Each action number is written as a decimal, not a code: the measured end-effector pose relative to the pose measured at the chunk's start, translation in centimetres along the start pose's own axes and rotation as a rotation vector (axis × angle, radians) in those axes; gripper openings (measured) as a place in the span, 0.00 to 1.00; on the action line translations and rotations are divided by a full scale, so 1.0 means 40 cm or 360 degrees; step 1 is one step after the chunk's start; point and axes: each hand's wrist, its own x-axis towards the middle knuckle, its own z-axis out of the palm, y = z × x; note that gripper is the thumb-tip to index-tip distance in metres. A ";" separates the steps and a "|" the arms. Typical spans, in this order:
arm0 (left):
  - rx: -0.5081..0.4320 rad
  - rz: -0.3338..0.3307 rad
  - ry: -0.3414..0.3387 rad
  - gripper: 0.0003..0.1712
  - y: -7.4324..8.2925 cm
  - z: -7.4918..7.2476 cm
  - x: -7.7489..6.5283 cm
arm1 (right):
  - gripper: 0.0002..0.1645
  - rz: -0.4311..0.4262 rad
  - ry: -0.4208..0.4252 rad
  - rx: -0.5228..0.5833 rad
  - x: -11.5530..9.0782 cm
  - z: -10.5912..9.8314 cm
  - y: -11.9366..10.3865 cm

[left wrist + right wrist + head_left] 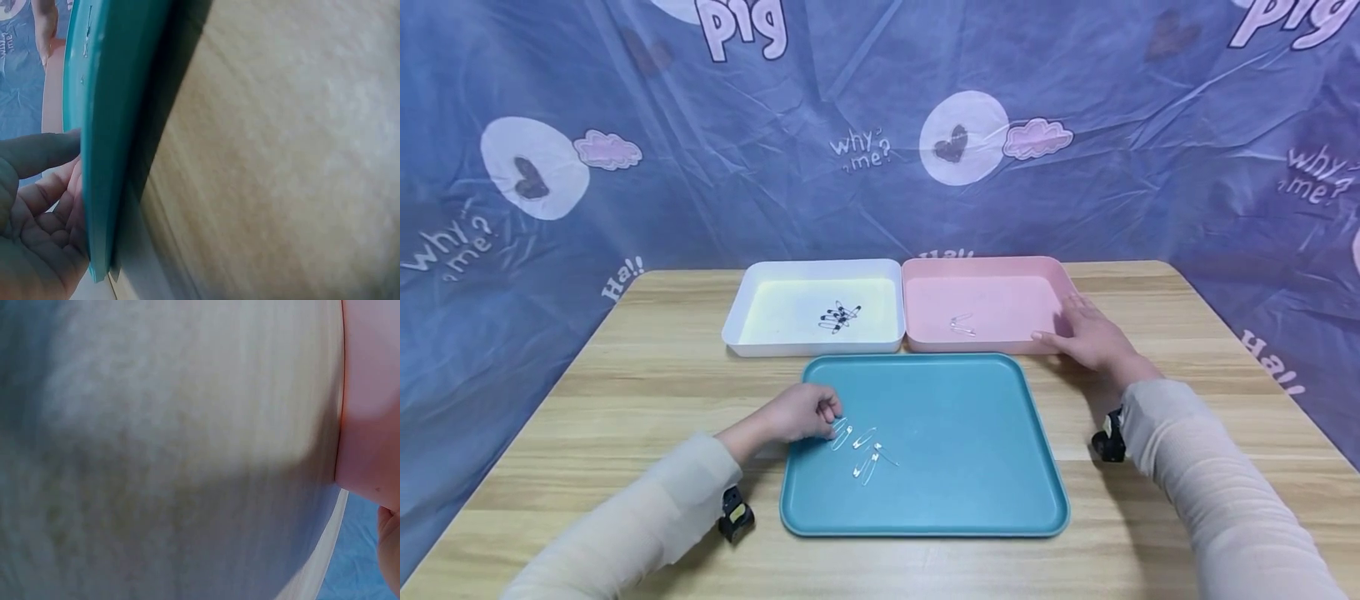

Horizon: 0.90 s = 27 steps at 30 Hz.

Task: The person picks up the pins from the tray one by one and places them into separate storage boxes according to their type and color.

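My left hand (805,412) reaches over the left rim of a teal tray (955,442), its fingers curled and fingertips right at some silver safety pins (842,435). In the left wrist view the tray's rim hides the fingertips of this hand (40,212), so I cannot tell whether a pin is pinched. More silver safety pins (867,467) lie close by on the tray. My right hand (1093,337) rests at the front right corner of a pink tray (1000,279), thumb spread along the front rim and fingers extended. Inside that tray lie a few silver safety pins (962,325).
A white tray (760,304) holding several black safety pins (839,317) stands left of the pink one, side by side behind the teal tray. All rest on a wooden table (647,400). A blue printed cloth (737,167) hangs behind the table.
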 end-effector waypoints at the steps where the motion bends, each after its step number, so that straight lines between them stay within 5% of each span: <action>1: 0.0012 0.0003 0.0002 0.10 0.000 0.000 0.000 | 0.57 0.0000 -0.0001 -0.0001 0.000 0.001 0.000; 13: 0.0183 0.0055 0.0189 0.05 0.000 0.003 0.005 | 0.57 0.0012 -0.0003 0.0005 0.002 0.003 0.003; 27: 0.0062 0.0007 0.0126 0.04 -0.003 -0.008 0.010 | 0.57 0.0001 0.0015 0.0003 0.002 0.004 0.002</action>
